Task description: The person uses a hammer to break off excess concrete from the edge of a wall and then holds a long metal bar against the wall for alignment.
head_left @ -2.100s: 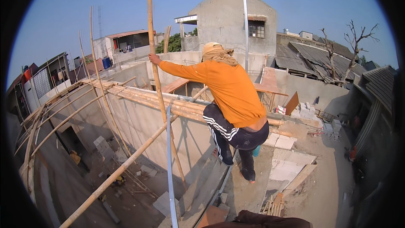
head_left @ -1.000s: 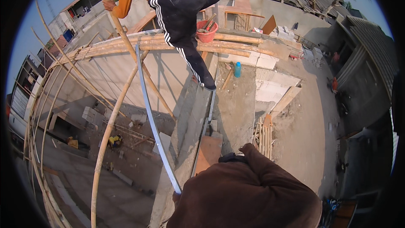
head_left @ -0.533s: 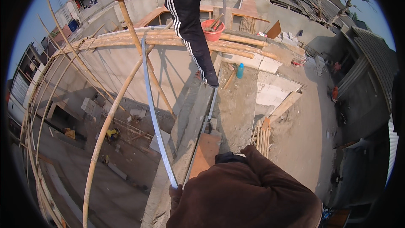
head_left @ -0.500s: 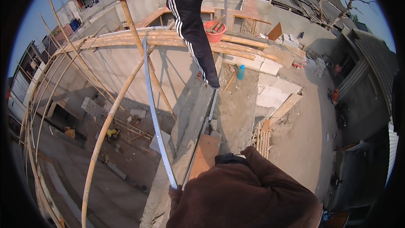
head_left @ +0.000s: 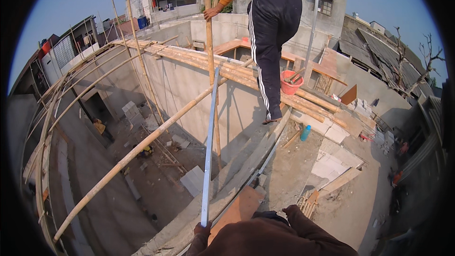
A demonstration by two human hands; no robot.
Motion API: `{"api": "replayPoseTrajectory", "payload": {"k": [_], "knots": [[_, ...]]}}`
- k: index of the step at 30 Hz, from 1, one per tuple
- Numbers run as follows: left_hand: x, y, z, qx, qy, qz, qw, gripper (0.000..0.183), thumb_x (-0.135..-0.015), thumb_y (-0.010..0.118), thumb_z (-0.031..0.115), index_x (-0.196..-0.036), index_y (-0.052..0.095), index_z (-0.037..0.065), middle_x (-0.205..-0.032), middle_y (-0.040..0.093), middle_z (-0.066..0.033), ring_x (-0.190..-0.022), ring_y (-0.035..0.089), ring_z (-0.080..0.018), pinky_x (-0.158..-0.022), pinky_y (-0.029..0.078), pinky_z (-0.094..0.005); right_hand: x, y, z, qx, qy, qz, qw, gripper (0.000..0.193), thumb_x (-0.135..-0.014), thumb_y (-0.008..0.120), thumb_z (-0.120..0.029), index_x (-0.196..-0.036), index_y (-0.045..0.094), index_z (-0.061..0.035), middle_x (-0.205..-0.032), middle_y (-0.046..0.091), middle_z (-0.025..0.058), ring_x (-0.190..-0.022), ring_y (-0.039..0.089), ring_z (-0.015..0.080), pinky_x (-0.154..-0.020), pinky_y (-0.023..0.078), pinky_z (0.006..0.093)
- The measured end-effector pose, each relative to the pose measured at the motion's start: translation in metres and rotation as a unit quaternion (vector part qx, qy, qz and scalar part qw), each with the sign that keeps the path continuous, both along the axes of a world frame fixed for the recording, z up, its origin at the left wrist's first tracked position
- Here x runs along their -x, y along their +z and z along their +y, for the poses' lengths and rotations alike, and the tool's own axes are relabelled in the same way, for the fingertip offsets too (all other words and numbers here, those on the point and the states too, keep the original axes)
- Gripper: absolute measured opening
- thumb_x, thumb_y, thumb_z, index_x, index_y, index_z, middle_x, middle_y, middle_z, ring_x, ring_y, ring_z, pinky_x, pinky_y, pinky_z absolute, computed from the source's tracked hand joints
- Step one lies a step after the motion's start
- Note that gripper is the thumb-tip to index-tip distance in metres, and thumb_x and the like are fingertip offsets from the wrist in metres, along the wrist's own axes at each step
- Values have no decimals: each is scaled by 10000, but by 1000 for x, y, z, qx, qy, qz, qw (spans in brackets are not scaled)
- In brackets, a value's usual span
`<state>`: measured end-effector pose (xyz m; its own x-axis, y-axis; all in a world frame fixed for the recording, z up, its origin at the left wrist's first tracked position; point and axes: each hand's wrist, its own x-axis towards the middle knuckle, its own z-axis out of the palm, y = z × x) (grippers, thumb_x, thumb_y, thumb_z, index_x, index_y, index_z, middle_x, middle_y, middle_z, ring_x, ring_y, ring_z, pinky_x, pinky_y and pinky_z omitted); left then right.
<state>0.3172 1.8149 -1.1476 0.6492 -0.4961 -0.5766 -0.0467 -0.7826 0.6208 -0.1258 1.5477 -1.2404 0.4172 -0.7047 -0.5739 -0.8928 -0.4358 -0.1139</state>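
Observation:
A long, light-grey metal strip [head_left: 209, 161] slants upward and away from my left hand [head_left: 203, 230], whose fingers are closed round its lower end. The strip's far end lies beside the upright bamboo pole [head_left: 209, 33]. Near a dark item [head_left: 270, 215] in front of my body is my right hand [head_left: 290, 210]; its fingers are mostly hidden. Brown sleeves cover my arms. Ahead, another person in dark striped trousers [head_left: 277, 23] stands on the concrete wall top [head_left: 246, 161], one hand [head_left: 213, 11] on the bamboo pole.
A deep drop with rubble [head_left: 156, 175] lies left of the wall. Bamboo poles [head_left: 227, 68] bridge the far side, near a red bucket [head_left: 291, 82] holding tools. An orange-brown board [head_left: 239, 208] lies close to me. A blue bottle [head_left: 305, 132] stands on the ledge at right.
My view has tilted up and turned left, so the scene sits lower and farther right. The other person's foot has shifted on the wall top. My left hand still holds the metal strip.

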Motion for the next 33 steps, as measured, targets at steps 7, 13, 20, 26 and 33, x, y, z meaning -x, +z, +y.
{"api": "replayPoseTrajectory", "payload": {"k": [7,13,20,26,33], "knots": [[3,-11,-1,-9,-34,-90,995,575,-784,731,511,-1045,680,1,-919,730,-212,-885,722,-348,-790,568,-452,-14,28,-12,-15,159,150,976,415,-940,579,-320,-1349,592,-251,-1110,714,108,-1109,672,295,-918,546,428],[13,-25,37,10,-33,-36,999,540,-782,731,480,-1023,693,-1,-920,728,-218,-884,721,-354,-793,558,-459,-3,32,6,45,198,148,968,358,-924,590,-355,-1254,625,-222,-984,734,29,-953,718,258,-786,563,436],[35,-69,144,-46,-19,21,999,527,-748,787,448,-1081,680,54,-1020,726,-175,-989,707,-328,-821,548,-468,-52,53,-11,-17,-51,-28,998,307,-905,647,-402,-944,750,-116,-916,745,102,-864,718,274,-764,553,446],[42,-57,175,-85,-7,14,996,532,-749,788,452,-1093,674,62,-1028,724,-170,-999,703,-328,-828,547,-470,-215,87,-26,-133,-219,-349,901,607,-831,720,-588,-971,715,2,-751,677,80,-635,628,174,-599,528,378],[20,-37,96,-52,-43,-25,997,539,-750,789,457,-1107,668,72,-1039,721,-165,-1011,699,-329,-836,545,-472,-372,141,39,-604,-361,-395,590,881,-739,716,-745,-1327,549,-111,-1266,597,149,-1209,585,326,-988,470,497]]}}
